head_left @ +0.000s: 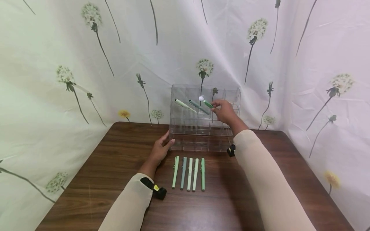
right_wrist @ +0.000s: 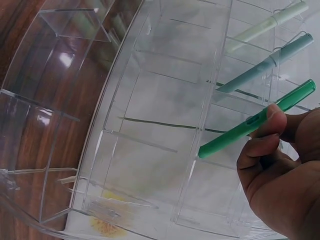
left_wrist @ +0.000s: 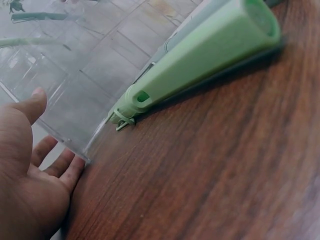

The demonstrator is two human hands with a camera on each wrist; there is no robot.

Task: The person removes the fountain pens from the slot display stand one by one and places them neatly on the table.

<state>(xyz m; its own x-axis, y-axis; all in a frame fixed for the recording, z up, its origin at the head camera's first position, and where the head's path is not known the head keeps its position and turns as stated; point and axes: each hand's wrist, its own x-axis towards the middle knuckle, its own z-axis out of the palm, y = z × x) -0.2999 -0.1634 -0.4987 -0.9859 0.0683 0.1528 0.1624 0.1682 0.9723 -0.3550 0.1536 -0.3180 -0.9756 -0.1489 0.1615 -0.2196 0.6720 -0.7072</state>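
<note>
A clear plastic organizer (head_left: 185,123) with several tiers and compartments stands at the back of the table. Near its top, my right hand (head_left: 224,111) pinches a dark green pen (right_wrist: 225,142) between thumb and fingers; the pen's lower end is at an upper-tier compartment. Left of it, a blue-grey pen (head_left: 198,106) and a pale green pen (head_left: 185,105) lean in neighbouring compartments. My left hand (head_left: 160,150) grips the organizer's lower left side, thumb in front and fingers round the edge. In front lie several pens in a row, among them a light green pen (left_wrist: 200,62).
The brown wooden table (head_left: 115,179) carries the organizer and the row of pens. A white curtain (head_left: 173,57) with a dandelion print hangs close behind the organizer and along both sides.
</note>
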